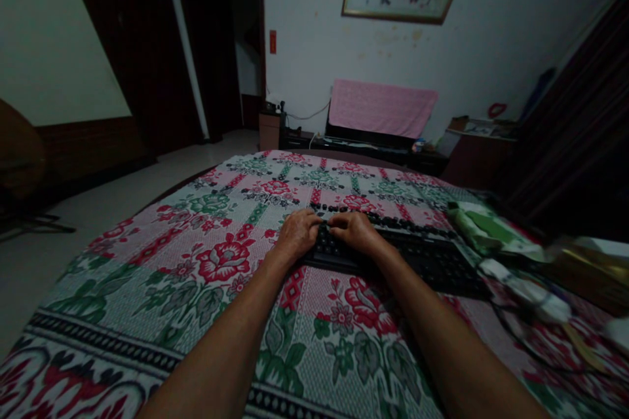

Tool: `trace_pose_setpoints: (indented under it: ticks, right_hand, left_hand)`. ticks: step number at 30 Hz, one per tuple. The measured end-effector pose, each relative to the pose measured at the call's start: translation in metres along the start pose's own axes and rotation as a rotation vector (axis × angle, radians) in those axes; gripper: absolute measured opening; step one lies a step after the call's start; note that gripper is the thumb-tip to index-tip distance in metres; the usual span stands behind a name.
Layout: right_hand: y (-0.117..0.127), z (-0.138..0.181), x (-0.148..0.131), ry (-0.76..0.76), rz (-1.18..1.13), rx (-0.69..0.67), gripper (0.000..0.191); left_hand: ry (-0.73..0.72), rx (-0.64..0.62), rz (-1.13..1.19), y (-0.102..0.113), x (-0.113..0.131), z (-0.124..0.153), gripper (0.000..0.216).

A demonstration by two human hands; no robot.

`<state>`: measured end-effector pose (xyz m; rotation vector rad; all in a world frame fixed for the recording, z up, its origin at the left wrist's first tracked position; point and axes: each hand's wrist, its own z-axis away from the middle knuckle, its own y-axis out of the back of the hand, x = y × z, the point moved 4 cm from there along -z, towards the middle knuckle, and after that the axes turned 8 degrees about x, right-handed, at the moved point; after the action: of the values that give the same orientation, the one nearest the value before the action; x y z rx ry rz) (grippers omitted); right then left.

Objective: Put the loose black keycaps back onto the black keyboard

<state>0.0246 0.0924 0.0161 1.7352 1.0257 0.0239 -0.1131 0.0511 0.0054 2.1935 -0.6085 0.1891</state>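
Note:
A black keyboard lies at a slant on the flowered tablecloth, and both hands are at its left end. My left hand rests over the left edge, fingers curled, thumb and forefinger close together. Facing it, my right hand bends its fingers into a pinch above the keys. Something small and dark shows between the two sets of fingertips; its kind is too small to tell. Along the keyboard's far side runs a line of small black pieces that look like loose keycaps. The hands hide part of the keys.
The patterned tablecloth covers the table. On the right are a green-and-white packet, a white bundle, a golden box and a black cable. Beyond the table, a pink cloth drapes over a dark screen.

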Motion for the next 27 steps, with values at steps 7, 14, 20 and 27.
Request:
trace_pose_setpoints:
  ticks: [7, 14, 20, 27]
  right_hand:
    - [-0.007, -0.002, 0.002, -0.040, 0.033, 0.002, 0.021]
    - [-0.011, -0.006, 0.001, -0.089, 0.108, -0.033, 0.019]
    - [-0.008, -0.008, -0.002, -0.070, 0.130, -0.071, 0.020]
    - [-0.005, -0.007, -0.008, -0.071, 0.151, -0.119, 0.021]
  left_hand:
    - [-0.040, -0.029, -0.012, -0.005, 0.000, 0.002, 0.025]
    - [-0.064, -0.080, -0.009, -0.007, -0.001, 0.003, 0.027]
    - [-0.036, -0.121, 0.004, -0.007, 0.000, 0.003, 0.028]
    - [-0.027, -0.109, -0.002, -0.009, -0.002, 0.003, 0.027]
